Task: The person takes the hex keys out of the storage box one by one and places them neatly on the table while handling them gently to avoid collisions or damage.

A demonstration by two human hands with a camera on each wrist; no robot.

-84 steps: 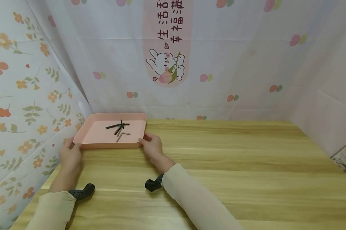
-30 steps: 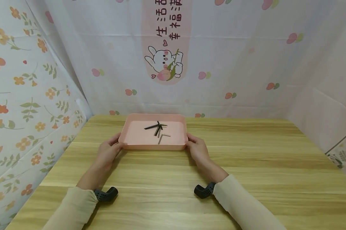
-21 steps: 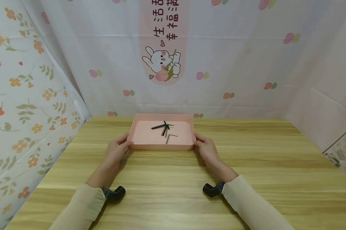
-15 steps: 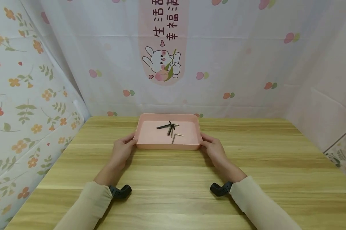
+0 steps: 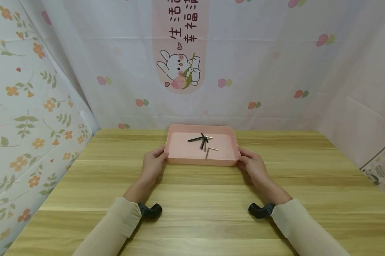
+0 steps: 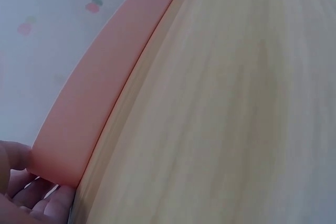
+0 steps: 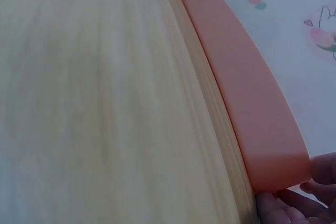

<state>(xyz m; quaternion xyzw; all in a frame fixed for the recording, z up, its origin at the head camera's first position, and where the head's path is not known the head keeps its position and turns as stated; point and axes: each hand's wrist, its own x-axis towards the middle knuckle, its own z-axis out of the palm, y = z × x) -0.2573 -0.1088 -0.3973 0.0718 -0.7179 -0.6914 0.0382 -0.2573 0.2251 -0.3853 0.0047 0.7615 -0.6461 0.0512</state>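
A shallow pink tray [image 5: 186, 160] is near the back of the table, between both hands. Inside it lie several L-shaped hex keys [image 5: 202, 139], some black and some silvery. One silvery hex key [image 5: 207, 152] lies apart from the crossed bunch, closer to the tray's front wall. My left hand [image 5: 153, 166] grips the front left corner, thumb at the rim. At the front right corner, my right hand [image 5: 254, 166] holds the tray the same way. Both wrist views show the tray's front wall [image 6: 100, 85], with fingers curled under its corners.
The wooden table [image 5: 199, 213] reaches back to a white printed curtain [image 5: 243, 64]. A flowered cloth [image 5: 29, 117] hangs along the left side, and a pale cloth [image 5: 365, 89] on the right. Black curved devices [image 5: 151, 211] are strapped at both wrists.
Both hands have moved the tray from the table's back left corner rightward to about the middle, keeping their grip on its corners. The hex keys have travelled with it.
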